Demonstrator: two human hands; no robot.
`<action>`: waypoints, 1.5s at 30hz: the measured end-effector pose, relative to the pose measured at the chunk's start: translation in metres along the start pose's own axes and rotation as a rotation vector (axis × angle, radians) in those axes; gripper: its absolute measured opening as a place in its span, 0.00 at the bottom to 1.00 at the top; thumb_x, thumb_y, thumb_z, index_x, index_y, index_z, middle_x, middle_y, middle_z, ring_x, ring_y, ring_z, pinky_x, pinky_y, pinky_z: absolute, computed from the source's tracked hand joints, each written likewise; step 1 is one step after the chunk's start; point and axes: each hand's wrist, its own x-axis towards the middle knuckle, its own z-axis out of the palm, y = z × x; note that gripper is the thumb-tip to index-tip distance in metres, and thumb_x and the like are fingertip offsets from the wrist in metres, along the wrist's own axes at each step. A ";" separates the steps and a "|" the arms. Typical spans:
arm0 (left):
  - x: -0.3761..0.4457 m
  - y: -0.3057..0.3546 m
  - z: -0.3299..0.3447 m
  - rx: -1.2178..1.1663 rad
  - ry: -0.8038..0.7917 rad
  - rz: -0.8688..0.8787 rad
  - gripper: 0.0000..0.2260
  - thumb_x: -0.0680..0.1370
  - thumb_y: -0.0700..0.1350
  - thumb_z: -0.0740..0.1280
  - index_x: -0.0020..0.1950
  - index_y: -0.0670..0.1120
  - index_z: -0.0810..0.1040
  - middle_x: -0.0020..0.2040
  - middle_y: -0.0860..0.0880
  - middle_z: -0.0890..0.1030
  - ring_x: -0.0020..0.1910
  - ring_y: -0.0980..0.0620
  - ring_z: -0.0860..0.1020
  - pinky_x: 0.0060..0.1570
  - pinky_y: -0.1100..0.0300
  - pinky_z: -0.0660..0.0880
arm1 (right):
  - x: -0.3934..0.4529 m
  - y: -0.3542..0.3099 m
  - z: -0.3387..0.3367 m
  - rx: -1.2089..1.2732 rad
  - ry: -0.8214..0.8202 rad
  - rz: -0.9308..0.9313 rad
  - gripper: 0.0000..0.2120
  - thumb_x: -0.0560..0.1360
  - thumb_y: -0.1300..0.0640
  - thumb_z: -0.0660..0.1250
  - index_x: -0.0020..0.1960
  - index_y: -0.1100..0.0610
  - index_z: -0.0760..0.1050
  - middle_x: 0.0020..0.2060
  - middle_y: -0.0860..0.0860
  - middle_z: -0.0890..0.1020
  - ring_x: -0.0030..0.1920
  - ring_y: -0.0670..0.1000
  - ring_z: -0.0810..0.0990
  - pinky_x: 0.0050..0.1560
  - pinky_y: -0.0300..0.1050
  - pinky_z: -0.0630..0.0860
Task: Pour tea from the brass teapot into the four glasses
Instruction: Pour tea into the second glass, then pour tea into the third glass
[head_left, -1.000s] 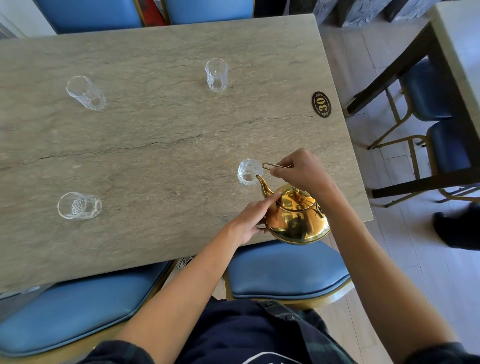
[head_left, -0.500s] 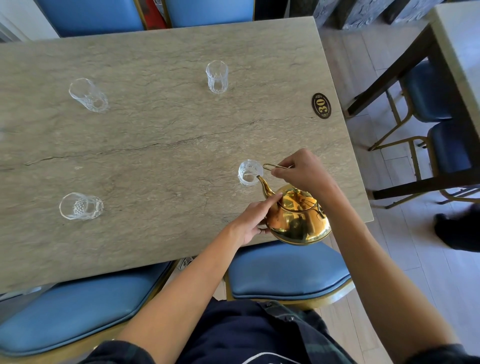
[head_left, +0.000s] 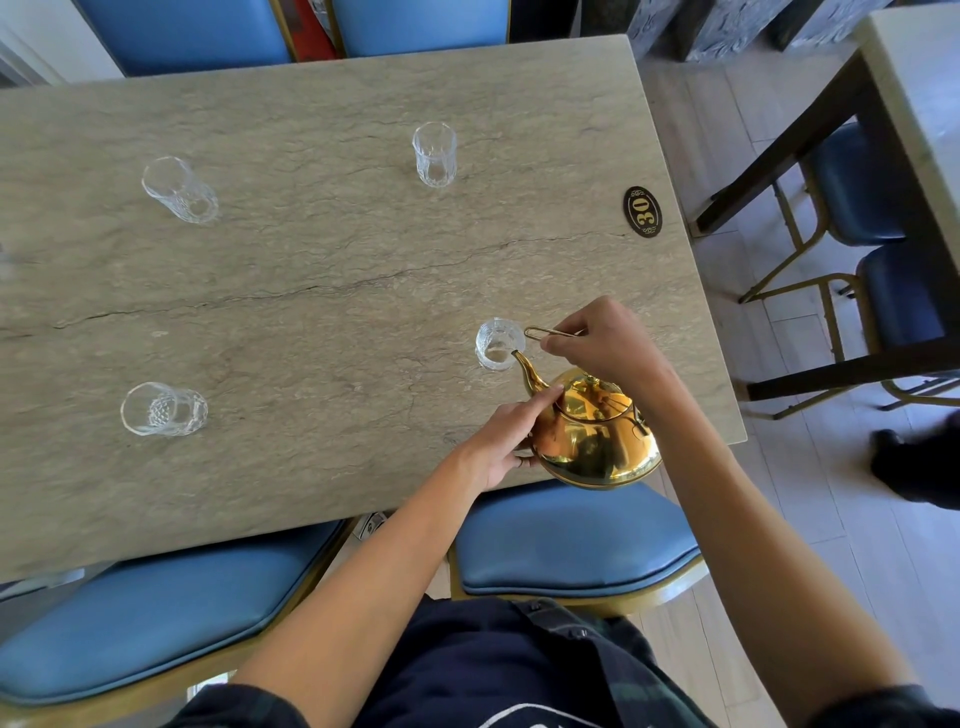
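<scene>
Table (head_left: 311, 322): near-L glass (head_left: 163, 409) & far-L glass (head_left: 179, 189) stand apart at left, far glass (head_left: 434, 154) up mid, all upright. L hand (head_left: 506, 441) braces pot (head_left: 592, 436) w/ forefinger along the shoulder, thumb hidden so can't tell if it's closed round it. Pot tipped, spout tip at rim of near-R glass (head_left: 497, 344), by table's near edge; R hand (head_left: 605, 345) is clenched on the wire handle, plaque "30" (head_left: 643, 211) beyond.
</scene>
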 end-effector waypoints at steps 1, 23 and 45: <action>0.000 0.000 0.000 -0.001 0.000 -0.001 0.33 0.76 0.67 0.71 0.67 0.42 0.81 0.61 0.41 0.85 0.62 0.42 0.80 0.69 0.40 0.74 | 0.000 0.000 -0.001 -0.001 0.001 -0.002 0.13 0.75 0.52 0.72 0.46 0.62 0.87 0.39 0.62 0.86 0.34 0.52 0.76 0.36 0.46 0.72; -0.004 0.001 0.004 0.005 -0.014 0.000 0.25 0.77 0.68 0.70 0.58 0.46 0.81 0.56 0.44 0.84 0.59 0.44 0.80 0.61 0.46 0.75 | 0.002 0.003 0.003 0.000 0.037 -0.026 0.14 0.75 0.52 0.72 0.44 0.64 0.87 0.39 0.63 0.86 0.32 0.52 0.75 0.34 0.46 0.70; -0.058 0.023 -0.040 0.136 0.087 0.205 0.28 0.75 0.64 0.74 0.66 0.46 0.79 0.48 0.49 0.85 0.50 0.49 0.84 0.46 0.55 0.76 | -0.060 -0.036 0.008 0.167 0.243 -0.113 0.12 0.74 0.49 0.72 0.43 0.58 0.86 0.33 0.54 0.85 0.35 0.56 0.84 0.35 0.51 0.78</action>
